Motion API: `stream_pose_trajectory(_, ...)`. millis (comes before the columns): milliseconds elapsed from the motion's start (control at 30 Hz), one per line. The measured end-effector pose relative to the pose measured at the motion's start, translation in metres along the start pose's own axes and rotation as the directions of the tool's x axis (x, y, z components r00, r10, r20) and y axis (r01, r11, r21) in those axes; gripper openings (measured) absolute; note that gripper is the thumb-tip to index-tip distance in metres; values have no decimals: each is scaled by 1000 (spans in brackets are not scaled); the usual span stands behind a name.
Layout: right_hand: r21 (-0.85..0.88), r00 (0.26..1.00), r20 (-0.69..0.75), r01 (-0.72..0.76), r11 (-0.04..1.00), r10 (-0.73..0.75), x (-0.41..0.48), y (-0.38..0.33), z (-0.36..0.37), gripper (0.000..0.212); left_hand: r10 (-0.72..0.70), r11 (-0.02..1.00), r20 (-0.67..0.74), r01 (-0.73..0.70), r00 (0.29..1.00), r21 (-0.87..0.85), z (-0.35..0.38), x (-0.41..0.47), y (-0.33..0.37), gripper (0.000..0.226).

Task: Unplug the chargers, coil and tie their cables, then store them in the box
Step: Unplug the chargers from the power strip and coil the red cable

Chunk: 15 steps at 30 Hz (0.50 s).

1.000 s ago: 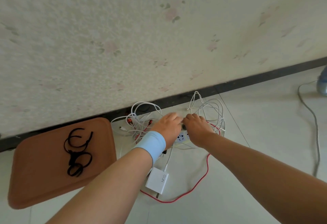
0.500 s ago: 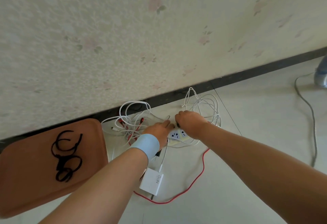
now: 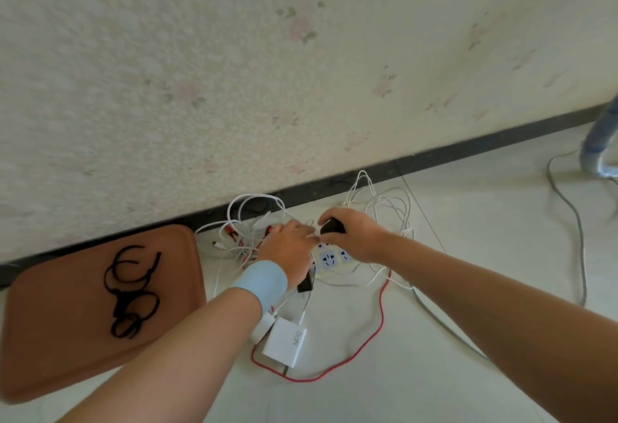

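Terracotta-brown rounded rectangular tray (image 3: 60, 329), flat on the floor at the left, its far edge against the skirting; contents: a cluster of black looped cable ties (image 3: 128, 292), lying around the tray's middle. White multi-socket power strip (image 3: 331, 260), on the floor just right of the tray, close to the wall edge. Left hand (image 3: 291, 248), pale blue wristband (image 3: 261, 280) at the wrist, laid palm down over the strip's left end, fingers stretched flat, grasping nothing visible. Right hand (image 3: 354, 233), fingers and thumb curled round a small black charger plug (image 3: 332, 227) at the strip's far end; whether its pins sit in a socket cannot be told. Second black charger (image 3: 307, 284), at the strip's near end, partly under the left wrist. White square charger block (image 3: 284, 342), grey lettering on top, on the floor nearer the person, apart from the strip. Red braided cable (image 3: 368, 339), looping round the white block and up to the strip. Tangle of thin white cables (image 3: 247, 228), heaped between strip and skirting, spreading behind both hands. Grey cable (image 3: 575, 238), running along the floor's right side, well apart. Pale tiled floor (image 3: 468, 272); dark skirting board (image 3: 434, 162); cream wall with faded floral wallpaper (image 3: 234, 71).
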State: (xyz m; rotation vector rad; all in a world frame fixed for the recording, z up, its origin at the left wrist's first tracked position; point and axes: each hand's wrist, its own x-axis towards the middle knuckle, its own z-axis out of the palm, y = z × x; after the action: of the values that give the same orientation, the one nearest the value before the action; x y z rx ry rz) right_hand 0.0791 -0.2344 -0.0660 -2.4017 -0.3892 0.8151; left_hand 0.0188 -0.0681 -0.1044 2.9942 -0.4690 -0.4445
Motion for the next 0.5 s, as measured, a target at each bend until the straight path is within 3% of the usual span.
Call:
stream_pose_trajectory(67,296,986,45,-165,941,158,-1,-6,8,27,-37,994,-119,24,992,-105,-6,-10,-4,39)
stream_pose_trajectory(133,398,967,124,-255,881,224,0,-10,7,22,-57,985,-220,18,974,-173,-14,-22,-5,31)
stream_pose_trajectory(267,344,981,131,-181,921,144,2,-7,-3,25,-12,1000,-354,10,935,-10,-17,-29,-1,36)
stream_pose_trajectory(367,163,994,42,-104,981,98,2,-2,-11,27,11,999,-406,-30,914,-40,-19,-20,3,46)
stream_pose_trajectory(433,193,992,67,-120,974,109,1,6,-12,37,87,981,-369,-144,925,-130,-22,-11,8,54)
stream_pose_trajectory(500,274,986,97,-160,948,138,-1,14,-9,45,125,949,-235,-185,964,-256,-24,-3,13,61)
